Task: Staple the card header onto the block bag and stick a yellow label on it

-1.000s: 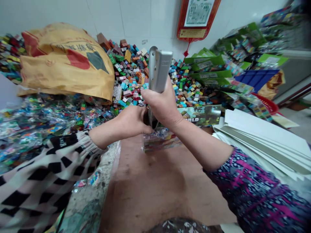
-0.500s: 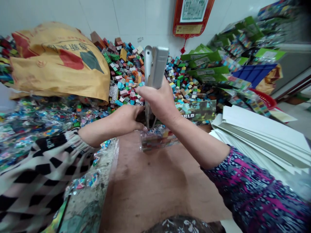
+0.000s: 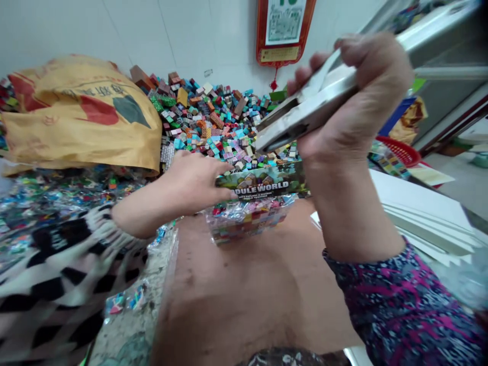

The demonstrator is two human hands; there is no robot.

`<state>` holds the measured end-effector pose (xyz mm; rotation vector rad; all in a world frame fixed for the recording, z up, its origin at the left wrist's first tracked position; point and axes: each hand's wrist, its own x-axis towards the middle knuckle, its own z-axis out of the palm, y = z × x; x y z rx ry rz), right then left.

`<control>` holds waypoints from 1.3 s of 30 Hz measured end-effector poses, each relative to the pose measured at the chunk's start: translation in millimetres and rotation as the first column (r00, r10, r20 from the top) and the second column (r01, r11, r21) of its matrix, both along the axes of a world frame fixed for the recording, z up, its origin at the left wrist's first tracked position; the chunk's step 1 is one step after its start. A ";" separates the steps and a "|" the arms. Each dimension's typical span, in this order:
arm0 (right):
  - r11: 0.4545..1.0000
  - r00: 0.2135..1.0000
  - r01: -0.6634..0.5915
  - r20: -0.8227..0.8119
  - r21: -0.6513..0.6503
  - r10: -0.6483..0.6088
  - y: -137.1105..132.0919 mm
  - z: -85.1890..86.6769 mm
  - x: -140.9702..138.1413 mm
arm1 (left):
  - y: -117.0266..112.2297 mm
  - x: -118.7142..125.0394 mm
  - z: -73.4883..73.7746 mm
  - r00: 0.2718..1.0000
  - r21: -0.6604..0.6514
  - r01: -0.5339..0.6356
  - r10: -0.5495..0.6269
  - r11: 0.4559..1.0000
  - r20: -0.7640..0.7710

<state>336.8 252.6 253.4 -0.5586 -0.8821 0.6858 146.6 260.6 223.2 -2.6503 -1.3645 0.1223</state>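
Note:
My right hand (image 3: 358, 107) is wrapped round a silver metal stapler (image 3: 308, 112), raised at the upper right with its jaw end pointing down and left. At the middle, my left hand (image 3: 194, 180) grips the left end of a printed header card (image 3: 263, 184) between thumb and fingers. The card reads "MODULE WORLD", its first letter or so covered by my thumb. Below the card hangs a clear plastic bag (image 3: 247, 223) of colourful blocks, resting at the back of a brown board (image 3: 236, 284).
Behind the card loose toy blocks (image 3: 213, 119) are heaped against the wall. A yellow sack (image 3: 87, 117) and many small bagged pieces (image 3: 76, 198) lie left. White card sheets (image 3: 423, 203), a red basket (image 3: 400, 150) and a blue bin (image 3: 394, 117) are at the right.
The stapler has come up off the header card and swung to the upper right in my right hand. Card and bag now show more fully. My left hand stays at the card's left end.

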 end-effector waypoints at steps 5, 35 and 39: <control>0.999 1.000 0.031 -0.003 -0.016 -0.031 -12.9 -0.4 25.4 | 7.2 47.1 -6.3 0.981 -0.201 -0.057 0.092 0.978 0.169; 0.972 0.921 -0.097 0.351 -0.212 0.168 13.0 -57.5 -18.0 | 0.9 40.9 -25.6 0.966 -0.062 0.125 -0.107 0.990 0.233; 0.985 0.889 -0.051 0.441 -0.167 0.121 16.3 -55.4 -15.9 | 1.9 42.2 -20.6 0.971 -0.135 0.085 -0.052 0.987 0.235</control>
